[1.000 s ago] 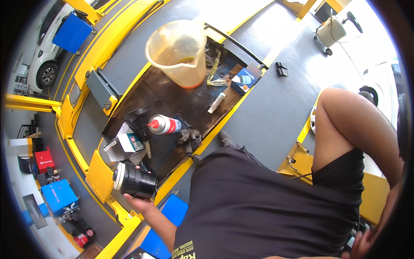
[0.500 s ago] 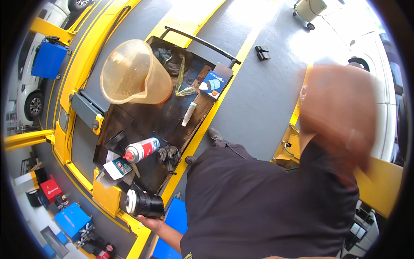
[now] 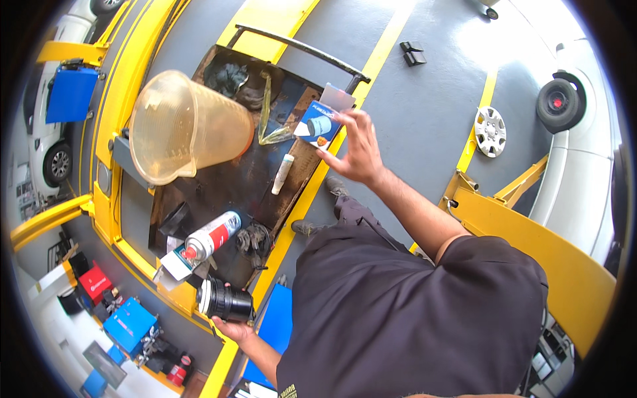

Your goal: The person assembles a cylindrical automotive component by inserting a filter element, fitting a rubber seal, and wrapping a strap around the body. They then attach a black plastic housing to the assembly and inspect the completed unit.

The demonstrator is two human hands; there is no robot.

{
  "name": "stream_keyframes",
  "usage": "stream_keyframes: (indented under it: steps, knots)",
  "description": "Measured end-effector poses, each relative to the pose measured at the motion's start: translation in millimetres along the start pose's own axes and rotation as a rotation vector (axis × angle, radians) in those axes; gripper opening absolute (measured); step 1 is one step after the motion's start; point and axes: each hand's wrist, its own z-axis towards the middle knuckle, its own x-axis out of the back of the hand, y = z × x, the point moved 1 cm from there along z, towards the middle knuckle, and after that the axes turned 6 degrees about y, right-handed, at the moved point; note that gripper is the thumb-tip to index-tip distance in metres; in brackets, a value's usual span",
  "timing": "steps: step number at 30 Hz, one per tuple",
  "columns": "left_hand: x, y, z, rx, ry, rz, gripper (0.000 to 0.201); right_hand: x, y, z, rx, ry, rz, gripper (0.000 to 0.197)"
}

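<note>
My left hand (image 3: 232, 330) is wrapped from below around a black cylindrical part (image 3: 229, 302) with a white ring at one end; it looks like a filter housing. At the cart's right edge my right hand (image 3: 359, 147) has thumb and fingers spread around the near side of a small blue box (image 3: 317, 126) with a filter pictured on it. The box's flap stands up. Whether the fingertips touch it I cannot tell. Just below the box lies a white tube (image 3: 283, 174). A spray can (image 3: 213, 235) with a red cap lies near the black part.
A dark, stained cart tray (image 3: 219, 192) carries a large translucent jug (image 3: 192, 126) with some amber liquid, a clear plastic wrapper (image 3: 273, 132), an opened carton (image 3: 176, 264) and dark rags (image 3: 254, 239). A yellow lift arm (image 3: 537, 245) stands at right, a wheel cover (image 3: 490, 132) on the floor.
My right hand has swung from the far right, where it was a blur, over to the blue box. The left hand still holds the black part. The whole view has shifted slightly.
</note>
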Motion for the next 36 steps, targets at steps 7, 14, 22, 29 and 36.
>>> stream_keyframes:
  steps: [7,14,22,29,36]
  knots:
    - [9,-15,-12,-0.062,0.073,-0.029,0.101,-18,-28,-4,0.397,-0.111,-0.267,0.081]
    - [54,-35,-38,-0.07,0.113,-0.088,0.105,-31,-12,8,0.262,-0.034,-0.062,0.066]
    - [119,-48,-68,-0.165,0.311,-0.382,0.084,-15,-162,4,0.5,-0.196,0.278,0.053]
    - [199,-54,-67,-0.275,0.398,-0.439,0.088,-117,-385,-163,1.083,-1.23,0.584,0.033]
    - [336,-56,-69,-0.251,0.436,-0.378,0.092,-335,-532,-274,1.154,-0.686,0.065,0.065]
